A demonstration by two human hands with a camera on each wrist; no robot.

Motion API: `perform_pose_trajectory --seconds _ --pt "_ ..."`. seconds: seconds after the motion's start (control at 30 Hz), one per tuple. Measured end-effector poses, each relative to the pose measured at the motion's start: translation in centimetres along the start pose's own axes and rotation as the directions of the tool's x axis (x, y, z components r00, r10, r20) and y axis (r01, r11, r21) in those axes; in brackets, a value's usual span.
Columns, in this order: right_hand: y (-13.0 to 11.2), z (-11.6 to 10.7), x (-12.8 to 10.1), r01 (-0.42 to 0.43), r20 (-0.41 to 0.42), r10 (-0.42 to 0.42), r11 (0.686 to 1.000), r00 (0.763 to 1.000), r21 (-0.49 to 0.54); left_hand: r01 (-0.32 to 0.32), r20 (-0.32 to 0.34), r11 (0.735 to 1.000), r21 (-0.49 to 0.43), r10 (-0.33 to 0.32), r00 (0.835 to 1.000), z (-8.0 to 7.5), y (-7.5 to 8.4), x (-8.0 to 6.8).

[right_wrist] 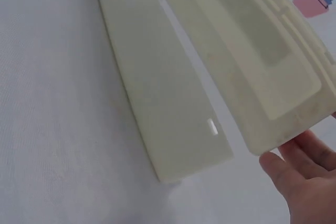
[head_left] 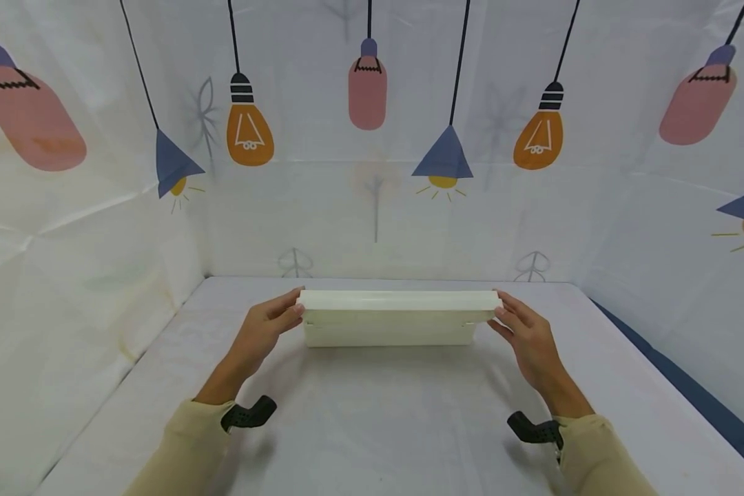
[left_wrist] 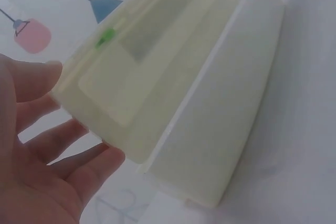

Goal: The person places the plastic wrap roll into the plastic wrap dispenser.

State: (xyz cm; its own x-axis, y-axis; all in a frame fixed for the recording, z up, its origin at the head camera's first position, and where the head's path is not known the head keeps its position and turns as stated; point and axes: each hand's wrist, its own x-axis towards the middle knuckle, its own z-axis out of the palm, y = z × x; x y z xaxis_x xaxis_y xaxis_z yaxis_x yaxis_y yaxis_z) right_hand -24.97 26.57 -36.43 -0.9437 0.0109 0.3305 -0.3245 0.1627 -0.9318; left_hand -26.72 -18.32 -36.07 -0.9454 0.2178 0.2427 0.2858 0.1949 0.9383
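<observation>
A long cream-white plastic box (head_left: 389,329) stands on the table. Its lid (head_left: 399,300) is tilted up at the box; a recessed panel and a small green mark show on the lid (left_wrist: 131,77) in the left wrist view. My left hand (head_left: 266,327) pinches the lid's left end between thumb and fingers. At the opposite end, my right hand (head_left: 529,341) grips the lid likewise. In the right wrist view, a narrow gap separates the lid (right_wrist: 257,66) from the box wall (right_wrist: 157,87). What the box holds is hidden.
A white cloth (head_left: 372,420) covers the table. Behind and at the sides hang white sheets (head_left: 322,207) printed with lamps and bulbs. Dark blue material (head_left: 676,379) shows beyond the table's right edge. Each wrist wears a black camera mount (head_left: 248,413).
</observation>
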Motion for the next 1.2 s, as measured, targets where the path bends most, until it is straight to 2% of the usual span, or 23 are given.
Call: perform_pose_trajectory --seconds 0.23,0.43,0.73,0.83,1.1,1.2 --pt "0.3 0.0 0.5 0.023 0.006 -0.023 1.0 1.0 -0.021 0.013 -0.033 1.0 0.023 -0.012 0.999 0.2 -0.1 0.2" --pt "0.4 -0.2 0.3 0.041 0.025 -0.039 0.996 0.999 -0.078 0.044 -0.059 0.995 0.086 -0.039 0.997 0.4 -0.1 0.2" --pt "0.6 -0.3 0.7 0.101 0.05 -0.1 0.995 0.994 -0.013 -0.032 -0.068 0.983 0.181 0.045 0.997 0.3 -0.2 0.5" --pt "0.8 -0.3 0.7 0.105 0.063 -0.105 0.994 0.992 0.002 -0.041 -0.067 0.981 0.191 0.055 0.996 0.2 -0.2 0.4" --pt "1.6 -0.3 1.0 0.123 0.085 -0.117 0.99 0.99 -0.075 -0.04 -0.097 0.974 0.221 0.063 0.993 0.4 -0.6 0.4" --pt "1.9 -0.3 1.1 0.132 0.083 -0.126 0.989 0.989 -0.071 -0.057 -0.108 0.977 0.205 0.08 0.991 0.6 -0.8 0.5"
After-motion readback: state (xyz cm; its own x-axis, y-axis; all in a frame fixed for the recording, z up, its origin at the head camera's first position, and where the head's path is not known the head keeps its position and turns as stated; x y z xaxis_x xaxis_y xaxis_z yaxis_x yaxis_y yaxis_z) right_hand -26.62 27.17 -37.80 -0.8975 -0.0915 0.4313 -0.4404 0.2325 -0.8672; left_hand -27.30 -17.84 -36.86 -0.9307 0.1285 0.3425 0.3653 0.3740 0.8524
